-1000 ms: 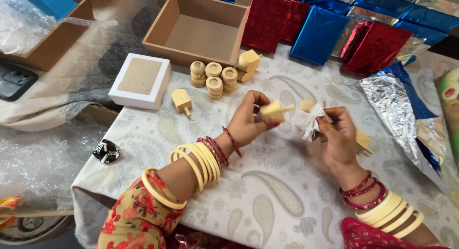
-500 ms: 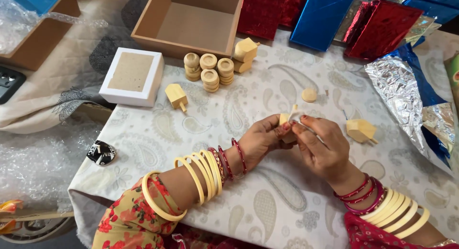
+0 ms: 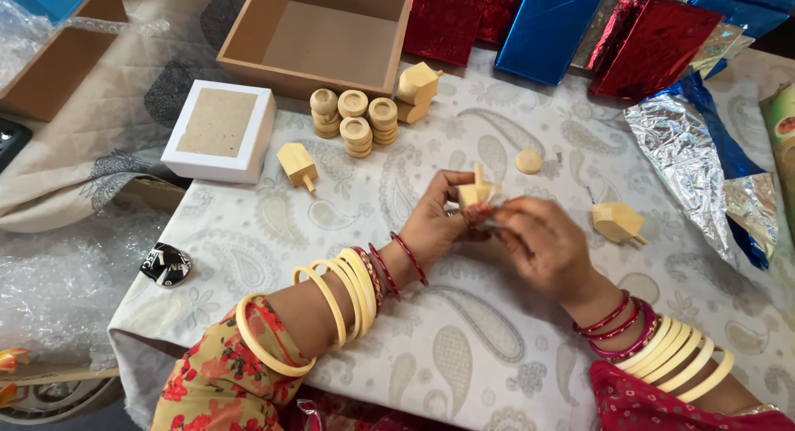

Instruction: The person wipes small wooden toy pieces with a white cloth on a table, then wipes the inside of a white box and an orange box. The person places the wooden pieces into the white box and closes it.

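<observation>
**A:** Start at the near edge. What are the hands doing?

**B:** Both are raised over the middle of the desk (image 3: 497,373). The left hand (image 3: 435,224) is pinched shut on a small wooden top (image 3: 476,191), thumb and fingers around its body, peg up. The right hand (image 3: 538,249) is curled, its fingertips right against the same top. I can't tell whether it grips the top or something tiny beside it.

**A:** So which step is this?

**B:** I'd judge it to be fine finger-work on that one top, held clear of the cloth. It looks like fitting or turning, not picking up or setting down.

**A:** What does that work call for?

**B:** A steady left pinch, I'd say, with the right fingertips doing only small, light movements. The piece is small and could slip.

**A:** What else is there, farther out?

**B:** A black lump (image 3: 166,264) sits at the left edge. A second top (image 3: 617,222) lies just right of the hands, and a third (image 3: 296,164) lies toward the left. Beyond the hands there's a loose disc (image 3: 527,161). A white box (image 3: 219,129) sits near the far-left corner. Past that are the disc stacks (image 3: 356,120), with two more tops (image 3: 416,87) beside them.

**A:** And the far edge?

**B:** An open brown box (image 3: 323,33), empty as far as I can see. To its right are red and blue packets (image 3: 546,25), and silver foil (image 3: 687,149) runs down the right edge.
</observation>
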